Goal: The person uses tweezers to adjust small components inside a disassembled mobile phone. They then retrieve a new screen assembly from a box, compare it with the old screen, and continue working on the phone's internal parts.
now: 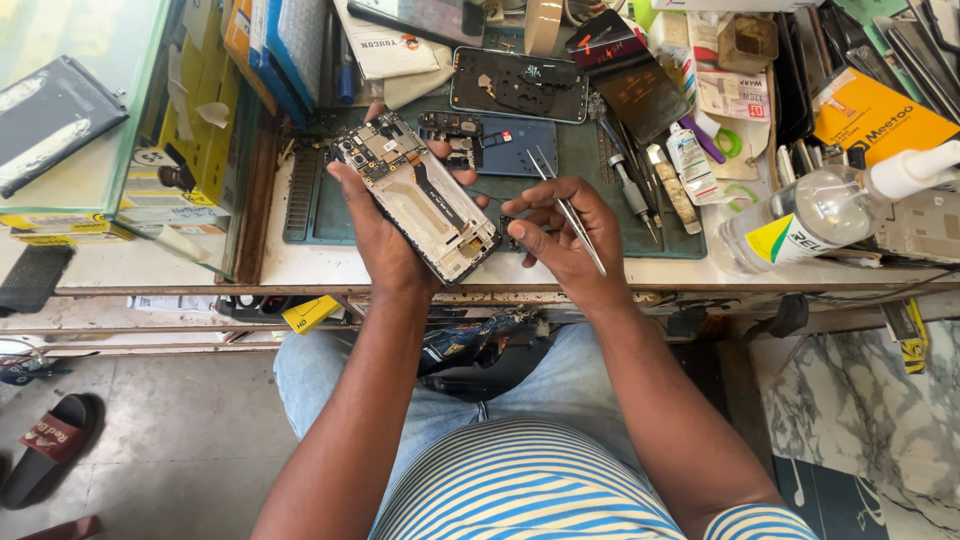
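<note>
Bench work, phone teardown. You hold the opened phone (pixel 420 197) in your left hand (pixel 385 235), back cover off, circuit board and metal shields facing up, its long axis tilted from upper left to lower right. It sits above the near edge of the green work mat (pixel 580 165), clear of the bench surface.

Left grip: fingers wrapped round the phone's frame from beneath, thumb along the near long edge, fingertips showing past the far edge. Clamped firm on the phone.

Right hand (pixel 560 235): closed round metal tweezers (pixel 570 205), pinched between thumb and first fingers, tips pointing up and away towards the mat. The tweezer tips look together or nearly so; you cannot tell whether they carry anything, too small to make out. The hand sits just beside the phone's lower right corner, not touching it.

Step in hand, as a judgement: you are between picks, working on the internals at the bottom end of the board. Next move would call for swinging the tweezer tips back down to the board, steadying the frame with your left hand, and a light touch on small parts.

Nearby: a dark-blue phone back (pixel 515 145) on the mat, a screwdriver (pixel 628 185) to the right, a clear spray bottle (pixel 830 210) lying on its side at the bench's right.
</note>
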